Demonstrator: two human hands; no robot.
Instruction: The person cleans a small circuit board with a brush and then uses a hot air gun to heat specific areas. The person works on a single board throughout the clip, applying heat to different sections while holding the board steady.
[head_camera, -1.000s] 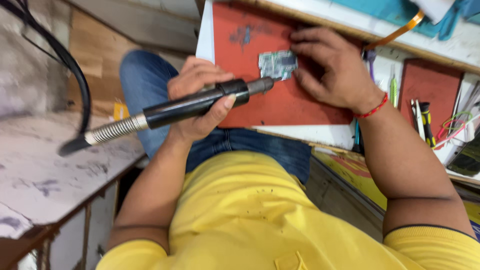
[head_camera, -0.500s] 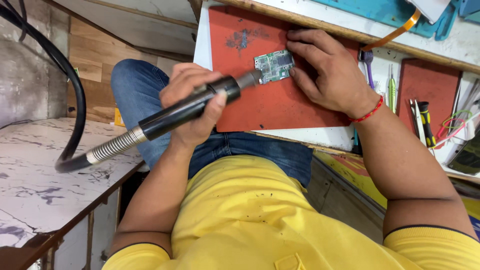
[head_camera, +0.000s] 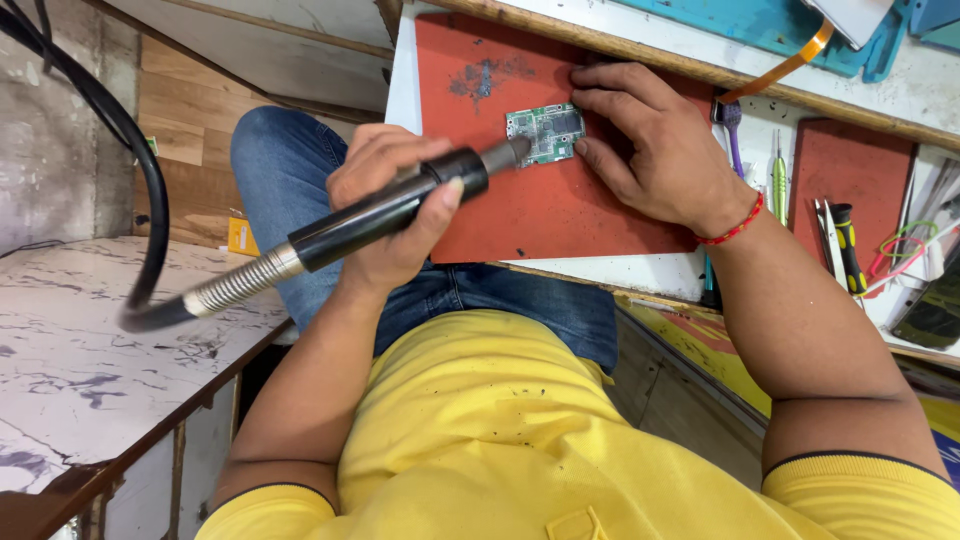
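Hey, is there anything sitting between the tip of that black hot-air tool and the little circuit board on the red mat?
Nothing visible: the black tool's nozzle reaches the circuit board edge directly. The right hand holds the board's far side.

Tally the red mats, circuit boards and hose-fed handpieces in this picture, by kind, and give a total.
Red mats: 2
Green circuit board: 1
Black handpiece: 1
Total: 4
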